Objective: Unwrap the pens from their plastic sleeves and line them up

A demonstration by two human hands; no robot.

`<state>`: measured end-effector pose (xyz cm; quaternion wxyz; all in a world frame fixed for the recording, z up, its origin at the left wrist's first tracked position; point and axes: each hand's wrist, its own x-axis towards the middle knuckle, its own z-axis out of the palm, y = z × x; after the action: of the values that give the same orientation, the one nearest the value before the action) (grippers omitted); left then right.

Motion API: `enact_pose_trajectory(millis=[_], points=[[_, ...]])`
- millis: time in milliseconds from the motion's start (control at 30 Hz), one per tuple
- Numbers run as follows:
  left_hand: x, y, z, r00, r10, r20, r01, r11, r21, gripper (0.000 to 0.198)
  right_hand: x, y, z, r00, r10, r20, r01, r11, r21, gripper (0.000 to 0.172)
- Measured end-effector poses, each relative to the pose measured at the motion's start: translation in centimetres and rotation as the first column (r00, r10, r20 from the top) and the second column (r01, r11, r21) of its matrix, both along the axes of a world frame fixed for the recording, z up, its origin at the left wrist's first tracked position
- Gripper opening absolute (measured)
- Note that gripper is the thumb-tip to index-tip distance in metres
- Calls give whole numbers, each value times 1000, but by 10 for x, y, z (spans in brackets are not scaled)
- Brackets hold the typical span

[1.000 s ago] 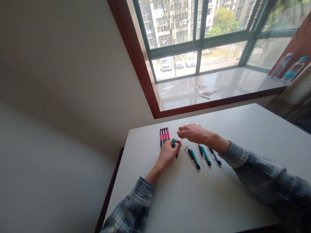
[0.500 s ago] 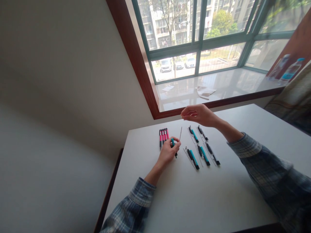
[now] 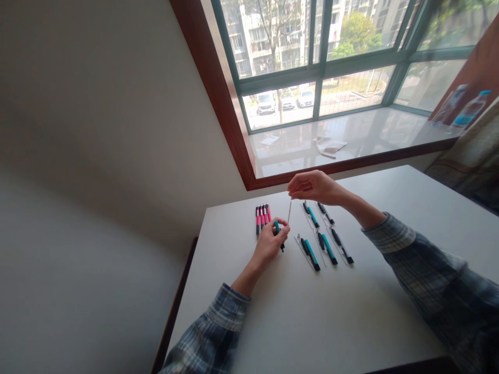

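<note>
On my feed the 2 hands are apart, linked only by a thin stick. My left hand [image 3: 268,243] is curled around a teal and black pen body [image 3: 276,227], raised just above the white table [image 3: 296,317], its black end pointing down toward me. The lower end of the stick [image 3: 289,212] meets the left fingertips; I cannot tell whether it is seated in anything there. My right hand [image 3: 317,187] is higher and farther back, thumb and fingertips pinched on the stick's upper end, so it stands nearly upright between them.

Left of the pen body I see a row of pink pens [image 3: 262,221], partly behind the left hand. To its right, pen parts lie in 2 rows: 3 sets in front, including a teal tube [image 3: 329,250], and 2 sets behind, beneath the right forearm. A crumpled cloth [image 3: 330,147] lies on the windowsill [image 3: 288,158].
</note>
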<state>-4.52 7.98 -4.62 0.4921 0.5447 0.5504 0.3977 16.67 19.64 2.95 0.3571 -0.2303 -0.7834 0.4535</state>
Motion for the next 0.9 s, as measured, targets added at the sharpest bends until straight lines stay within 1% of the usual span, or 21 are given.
enact_pose_trajectory(millis=[133, 267, 433, 533, 633, 733, 900], points=[[0, 1, -1, 1000, -6, -14, 6, 1000, 5, 30, 0, -1, 1, 1000, -4, 3, 4, 1000, 1, 29], [0, 0, 0, 1000, -2, -17, 2, 1000, 0, 29, -2, -2, 1, 999, 1, 43, -1, 1000, 8, 27], [0, -1, 2, 1000, 1, -16, -2, 1000, -8, 30, -4, -5, 2, 996, 16, 93, -18, 1000, 24, 33], [1, -1, 2, 1000, 5, -8, -6, 1000, -7, 31, -3, -6, 3, 997, 11, 77, -13, 1000, 29, 35], [1, 0, 1, 1000, 3, -7, -3, 1000, -1, 29, -1, -5, 6, 999, -24, 44, 22, 998, 53, 36], [1, 0, 1, 1000, -2, -5, 2, 1000, 3, 27, 1, -4, 8, 998, -49, 47, 45, 995, 84, 37], [0, 0, 2, 1000, 4, -11, -4, 1000, 0, 29, 0, -4, 7, 996, -23, 82, 16, 997, 80, 34]])
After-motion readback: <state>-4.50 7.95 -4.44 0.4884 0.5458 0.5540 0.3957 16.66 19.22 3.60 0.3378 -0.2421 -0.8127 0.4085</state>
